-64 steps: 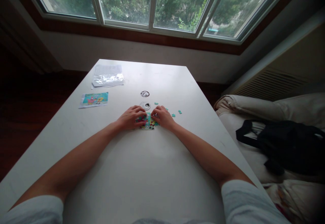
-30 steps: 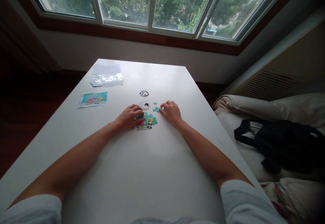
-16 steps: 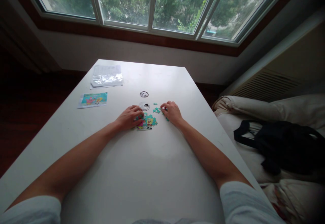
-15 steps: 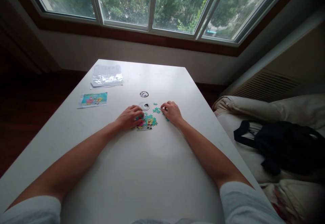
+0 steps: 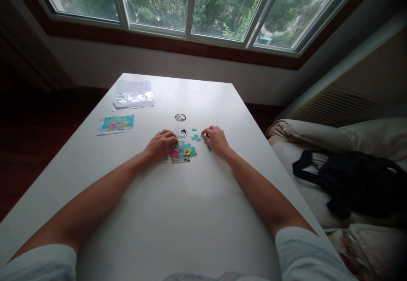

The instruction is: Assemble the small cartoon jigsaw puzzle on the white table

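A partly joined jigsaw puzzle with pink and yellow cartoon figures on turquoise lies flat on the white table. My left hand rests at its upper left edge, fingers curled and closed; what is under the fingertips is hidden. To the right of the puzzle, my right hand pinches with thumb and forefinger over what looks like a small puzzle piece, mostly covered. Loose turquoise puzzle pieces lie between the puzzle and this hand, and a few more show beneath its fingers.
Beyond the puzzle lie two round flat items, a white one and a dark-patterned one. A picture card and a clear plastic bag are at the left. Black clothing lies on a pale sofa to the right.
My left hand has drawn back slightly to the left and away from the puzzle, uncovering more of the pink figure. My right hand has stayed nearly in place.
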The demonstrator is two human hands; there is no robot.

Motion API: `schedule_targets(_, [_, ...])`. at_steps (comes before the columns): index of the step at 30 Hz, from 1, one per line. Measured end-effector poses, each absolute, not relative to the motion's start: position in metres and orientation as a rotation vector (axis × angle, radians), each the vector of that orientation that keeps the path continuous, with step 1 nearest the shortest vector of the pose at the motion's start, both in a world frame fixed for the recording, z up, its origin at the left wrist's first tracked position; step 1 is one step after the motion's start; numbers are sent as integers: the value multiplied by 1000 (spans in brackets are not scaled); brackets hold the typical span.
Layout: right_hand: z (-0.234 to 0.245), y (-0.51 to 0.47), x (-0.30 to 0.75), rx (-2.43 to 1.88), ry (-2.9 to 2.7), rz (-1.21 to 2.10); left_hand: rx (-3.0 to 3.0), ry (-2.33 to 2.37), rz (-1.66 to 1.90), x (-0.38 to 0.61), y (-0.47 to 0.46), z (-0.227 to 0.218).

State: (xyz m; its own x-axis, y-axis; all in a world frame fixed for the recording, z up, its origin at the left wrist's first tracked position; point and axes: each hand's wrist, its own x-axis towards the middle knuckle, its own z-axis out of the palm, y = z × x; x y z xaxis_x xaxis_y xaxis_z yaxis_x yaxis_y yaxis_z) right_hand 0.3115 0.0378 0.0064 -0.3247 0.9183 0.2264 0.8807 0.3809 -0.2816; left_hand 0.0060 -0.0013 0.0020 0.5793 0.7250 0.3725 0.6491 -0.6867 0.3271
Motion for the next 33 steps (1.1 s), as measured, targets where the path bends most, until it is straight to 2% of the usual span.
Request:
schedule_targets(17, [16,38,307,-1562,-2425,191,2653,1175,695,6,-4,4])
schedule_targets(23, [17,35,308,-1422,-2446,212,2664,1175,684,6,-4,5])
schedule_targets(33, [15,34,311,-1330,-2276,351,2659,1170,682,6,-5,7])
